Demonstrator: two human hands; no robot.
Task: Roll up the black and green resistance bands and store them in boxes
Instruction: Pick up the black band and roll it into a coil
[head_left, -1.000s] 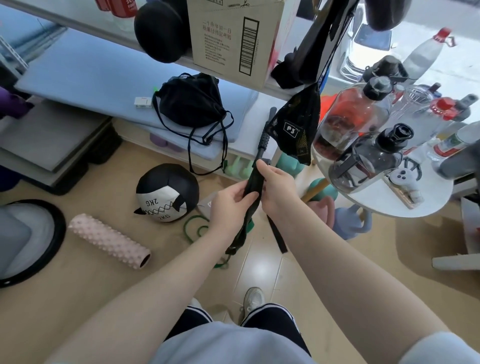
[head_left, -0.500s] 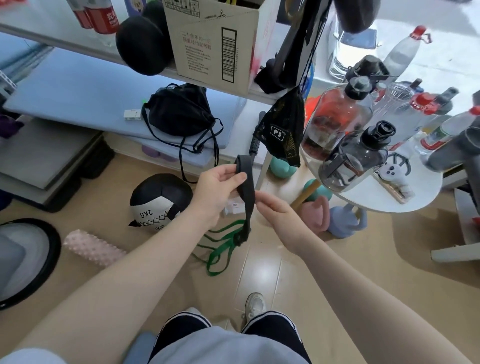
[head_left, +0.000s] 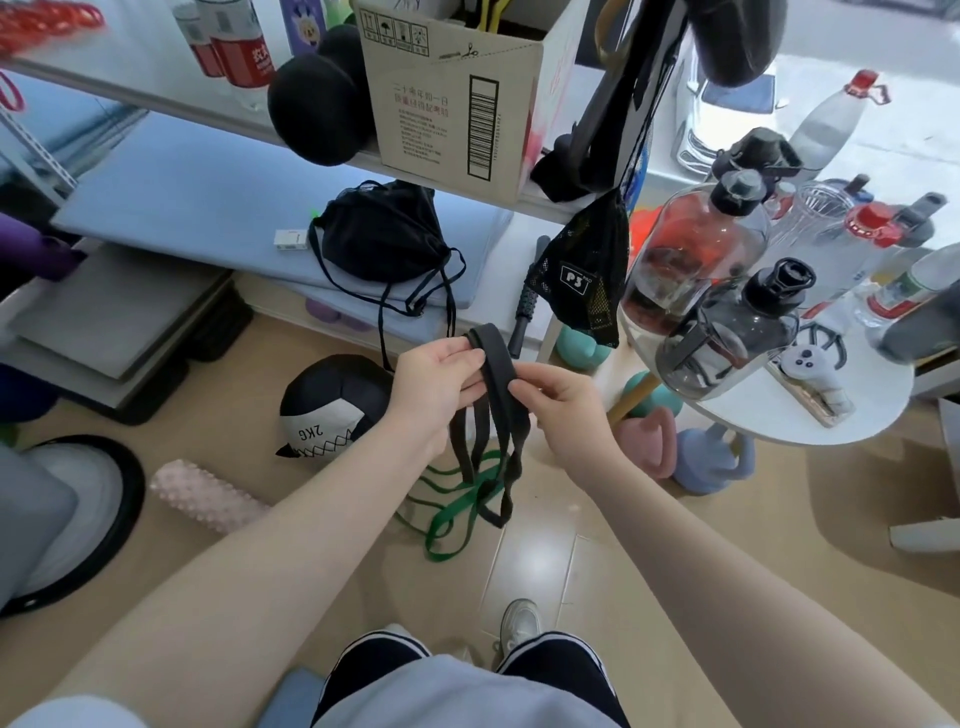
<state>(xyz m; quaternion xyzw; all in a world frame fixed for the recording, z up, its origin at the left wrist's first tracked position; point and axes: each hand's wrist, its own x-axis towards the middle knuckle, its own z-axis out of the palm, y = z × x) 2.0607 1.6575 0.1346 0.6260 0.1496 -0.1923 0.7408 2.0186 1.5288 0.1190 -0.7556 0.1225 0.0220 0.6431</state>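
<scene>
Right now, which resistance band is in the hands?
The black band, pinched by both hands, left and right; the green band lies on the floor.

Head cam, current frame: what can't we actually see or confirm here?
- Cardboard box interior: head view, hidden by its front wall.
- Green band: head view, partly hidden behind the black band and left hand.
- Right hand fingertips: head view, tucked behind the black band.

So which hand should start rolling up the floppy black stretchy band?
Probably the right hand. Its fingertips pinch the long black rubber resistance band just below the folded top, free to wind it. The left hand grips that top fold, so it is better left as the anchor.
</scene>
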